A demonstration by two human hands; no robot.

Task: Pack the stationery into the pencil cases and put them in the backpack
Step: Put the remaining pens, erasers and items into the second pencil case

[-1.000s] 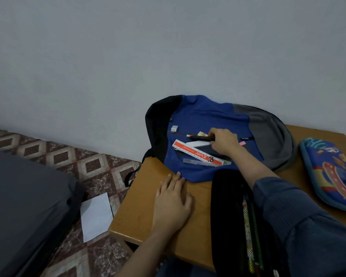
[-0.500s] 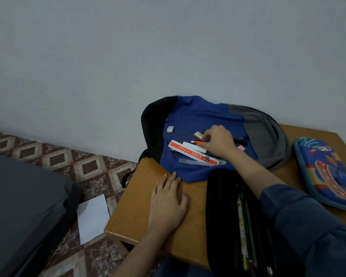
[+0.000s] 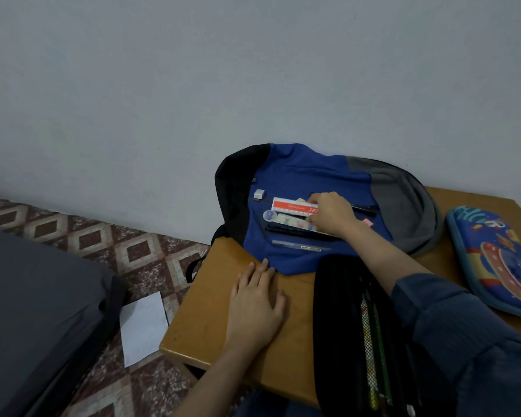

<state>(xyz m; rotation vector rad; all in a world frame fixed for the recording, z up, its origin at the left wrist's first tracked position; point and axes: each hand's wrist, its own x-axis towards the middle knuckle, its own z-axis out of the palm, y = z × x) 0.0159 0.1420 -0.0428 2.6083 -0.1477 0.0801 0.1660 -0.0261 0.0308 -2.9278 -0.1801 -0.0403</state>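
A blue, black and grey backpack (image 3: 301, 167) lies flat on the wooden table (image 3: 205, 320) against the wall. Loose stationery lies on it: a small white eraser (image 3: 259, 193), an orange-and-white box (image 3: 294, 206), a pale ruler (image 3: 286, 219), a black pen (image 3: 295, 230) and a clear pen (image 3: 298, 245). My right hand (image 3: 331, 213) grips the right end of the orange-and-white box. My left hand (image 3: 257, 299) rests flat on the table. An open black pencil case (image 3: 343, 296) with pencils inside lies in front of me. A blue cartoon pencil case (image 3: 494, 254) lies at the right.
The table's left edge drops to a patterned tile floor (image 3: 139, 248). On the floor lie a white sheet of paper (image 3: 143, 326) and a dark grey mattress-like slab (image 3: 36, 311). A plain grey wall (image 3: 253, 70) stands right behind the backpack.
My right hand has let go of the pen and now grips the orange-and-white box, which has turned and shifted up, uncovering the ruler. My left hand stays flat.
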